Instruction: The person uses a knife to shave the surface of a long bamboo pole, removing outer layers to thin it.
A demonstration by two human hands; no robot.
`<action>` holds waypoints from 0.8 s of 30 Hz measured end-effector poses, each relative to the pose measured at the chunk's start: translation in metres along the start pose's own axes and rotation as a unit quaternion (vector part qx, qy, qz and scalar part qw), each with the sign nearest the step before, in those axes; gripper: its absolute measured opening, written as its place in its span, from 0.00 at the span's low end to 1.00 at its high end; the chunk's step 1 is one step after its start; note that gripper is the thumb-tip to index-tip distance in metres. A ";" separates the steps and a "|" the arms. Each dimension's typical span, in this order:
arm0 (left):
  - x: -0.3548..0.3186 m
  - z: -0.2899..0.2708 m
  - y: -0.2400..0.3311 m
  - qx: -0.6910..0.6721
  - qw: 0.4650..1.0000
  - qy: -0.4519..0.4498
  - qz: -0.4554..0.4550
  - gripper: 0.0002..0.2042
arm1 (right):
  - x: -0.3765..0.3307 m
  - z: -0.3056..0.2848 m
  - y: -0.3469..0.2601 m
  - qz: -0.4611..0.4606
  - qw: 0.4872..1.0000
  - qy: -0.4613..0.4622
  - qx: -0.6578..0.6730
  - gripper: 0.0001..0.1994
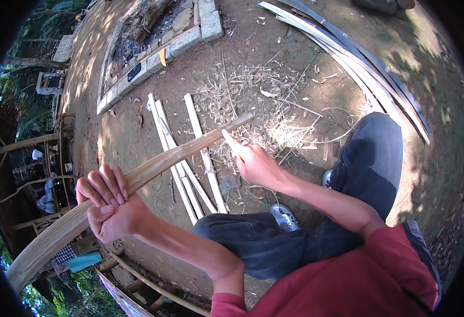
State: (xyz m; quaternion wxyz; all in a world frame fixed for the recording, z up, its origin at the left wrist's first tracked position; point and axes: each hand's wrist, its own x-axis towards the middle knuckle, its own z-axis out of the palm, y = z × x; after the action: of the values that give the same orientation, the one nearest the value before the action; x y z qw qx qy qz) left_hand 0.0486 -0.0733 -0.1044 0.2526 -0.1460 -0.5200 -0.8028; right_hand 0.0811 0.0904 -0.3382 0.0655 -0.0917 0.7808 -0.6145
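A long, pale brown wooden pole (pixel 163 160) runs slantwise from the lower left rim to the middle of the view. My left hand (pixel 113 206) is wrapped round its thicker part, thumb toward me. Near the pole's thin far end, my right hand (pixel 256 165) is curled, with its index finger stretched against the wood. A small dark edge shows at that fingertip, but what the right hand holds is hidden. Beneath the far end lies a heap of pale shavings (pixel 266 100). Several pale split strips (pixel 197 129) rest on the ground beside the heap.
More long strips (pixel 343 53) lie in a bundle at the far right. A stone-edged bed (pixel 182 43) with a dark flat object (pixel 134 72) on its rim is at the far left. My bent legs (pixel 372 158) are close on the right. A wooden structure (pixel 36 142) stands left.
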 end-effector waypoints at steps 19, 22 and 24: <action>0.002 -0.009 0.001 0.013 1.000 -0.009 0.006 0.11 | -0.005 -0.001 -0.020 -0.038 0.999 -0.018 -0.017 0.29; 0.001 -0.007 0.000 0.003 1.000 -0.021 -0.004 0.11 | -0.012 0.003 -0.020 -0.049 0.998 0.009 -0.045 0.25; 0.003 -0.006 0.000 0.012 1.000 -0.028 -0.007 0.12 | -0.012 0.004 -0.018 -0.032 0.999 0.002 -0.040 0.21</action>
State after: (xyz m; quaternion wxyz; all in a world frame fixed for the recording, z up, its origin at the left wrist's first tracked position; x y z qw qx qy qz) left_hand 0.0462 -0.0794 -0.1059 0.2339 -0.1615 -0.5371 -0.7942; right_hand 0.0947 0.0856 -0.3217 0.0402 -0.1176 0.8015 -0.5850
